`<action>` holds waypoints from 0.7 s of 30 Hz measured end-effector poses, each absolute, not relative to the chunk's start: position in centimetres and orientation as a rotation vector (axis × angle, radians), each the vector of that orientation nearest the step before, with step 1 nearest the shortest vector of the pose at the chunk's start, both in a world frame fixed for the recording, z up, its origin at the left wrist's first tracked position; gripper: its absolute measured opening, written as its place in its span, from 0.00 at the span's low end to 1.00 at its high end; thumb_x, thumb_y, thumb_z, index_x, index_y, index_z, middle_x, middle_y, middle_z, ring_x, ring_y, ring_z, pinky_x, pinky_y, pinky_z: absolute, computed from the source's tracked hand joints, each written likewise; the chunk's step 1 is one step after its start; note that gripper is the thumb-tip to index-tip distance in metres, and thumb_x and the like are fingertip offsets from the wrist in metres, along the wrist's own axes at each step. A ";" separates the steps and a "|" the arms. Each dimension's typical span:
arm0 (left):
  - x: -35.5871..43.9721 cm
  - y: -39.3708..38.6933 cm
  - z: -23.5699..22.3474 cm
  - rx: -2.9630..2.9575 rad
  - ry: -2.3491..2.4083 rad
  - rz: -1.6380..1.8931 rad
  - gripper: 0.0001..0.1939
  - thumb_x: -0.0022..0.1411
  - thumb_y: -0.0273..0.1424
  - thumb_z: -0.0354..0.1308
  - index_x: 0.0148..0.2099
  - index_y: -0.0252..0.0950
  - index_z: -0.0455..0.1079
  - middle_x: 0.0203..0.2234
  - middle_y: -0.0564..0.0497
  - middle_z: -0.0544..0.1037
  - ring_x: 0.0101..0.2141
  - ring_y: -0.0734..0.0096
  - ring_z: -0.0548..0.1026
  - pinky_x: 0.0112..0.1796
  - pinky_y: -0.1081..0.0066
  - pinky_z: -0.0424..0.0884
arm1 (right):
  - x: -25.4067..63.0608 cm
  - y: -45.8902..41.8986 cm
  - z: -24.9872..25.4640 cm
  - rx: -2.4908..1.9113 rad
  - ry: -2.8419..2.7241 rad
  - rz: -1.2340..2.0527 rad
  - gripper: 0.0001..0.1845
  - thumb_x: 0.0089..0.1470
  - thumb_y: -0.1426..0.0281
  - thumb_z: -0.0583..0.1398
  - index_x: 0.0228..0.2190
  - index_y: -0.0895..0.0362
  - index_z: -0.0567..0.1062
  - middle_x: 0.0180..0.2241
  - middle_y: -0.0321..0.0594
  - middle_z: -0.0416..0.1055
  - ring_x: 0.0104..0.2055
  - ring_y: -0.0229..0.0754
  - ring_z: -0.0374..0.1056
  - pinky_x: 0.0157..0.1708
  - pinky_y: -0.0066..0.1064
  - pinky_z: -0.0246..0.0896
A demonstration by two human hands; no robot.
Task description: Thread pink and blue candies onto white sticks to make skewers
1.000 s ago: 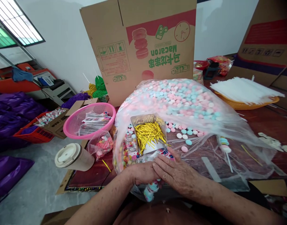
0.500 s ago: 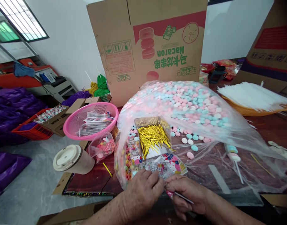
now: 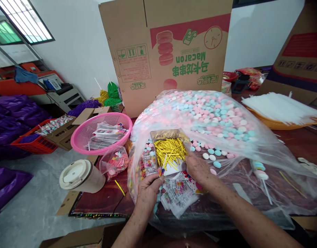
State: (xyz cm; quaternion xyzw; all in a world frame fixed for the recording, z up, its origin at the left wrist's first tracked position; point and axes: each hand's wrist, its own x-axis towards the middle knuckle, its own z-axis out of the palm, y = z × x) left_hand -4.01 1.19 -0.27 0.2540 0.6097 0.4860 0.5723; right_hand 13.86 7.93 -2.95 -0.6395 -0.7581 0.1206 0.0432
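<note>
Two hands at the tie box (image 3: 171, 132). Left hand (image 3: 145, 193): thumb and fingers closed on a printed pack (image 3: 160, 171), at the box's near-left corner. Right hand (image 3: 199, 168): at the box's right edge, fingertips partly hidden; can't tell if gripping a tie. Gold ties (image 3: 171, 151) loose inside the box. Wrappers (image 3: 177, 196) fanned in front of it. Big clear bag (image 3: 199, 110) of pink, blue and white candy behind it, carton (image 3: 163, 79) upright farther back. Left of the box: small bag (image 3: 116, 162), pink basket (image 3: 78, 137) with wrappers, lidded cup (image 3: 82, 177). Right of it: candy stick (image 3: 261, 174) on the table (image 3: 109, 199); farther right, yellow basket (image 3: 279, 124) heaped with white sticks (image 3: 279, 106).
</note>
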 end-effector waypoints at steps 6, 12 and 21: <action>-3.7 1.7 -0.7 0.559 1.441 1.024 0.14 0.38 0.37 0.65 0.28 0.34 0.72 0.20 0.53 0.74 0.14 0.78 0.67 0.11 0.81 0.49 | 15.5 6.9 -0.7 -1.925 -2.187 0.516 0.13 0.54 0.72 0.49 0.30 0.58 0.73 0.28 0.45 0.69 0.30 0.43 0.67 0.26 0.30 0.54; -2.2 1.6 -0.3 0.629 1.398 1.011 0.10 0.41 0.34 0.61 0.26 0.33 0.70 0.17 0.55 0.70 0.14 0.79 0.65 0.13 0.80 0.51 | 12.8 2.8 0.0 -1.284 -1.982 1.025 0.18 0.58 0.67 0.46 0.42 0.56 0.72 0.24 0.36 0.69 0.23 0.34 0.63 0.24 0.25 0.57; -2.7 0.8 -0.9 0.931 1.214 0.841 0.08 0.48 0.32 0.55 0.26 0.34 0.73 0.15 0.55 0.66 0.17 0.79 0.60 0.19 0.78 0.55 | 11.4 1.5 -0.8 -1.119 -1.807 1.252 0.30 0.54 0.72 0.47 0.59 0.62 0.51 0.21 0.31 0.62 0.23 0.35 0.57 0.25 0.27 0.55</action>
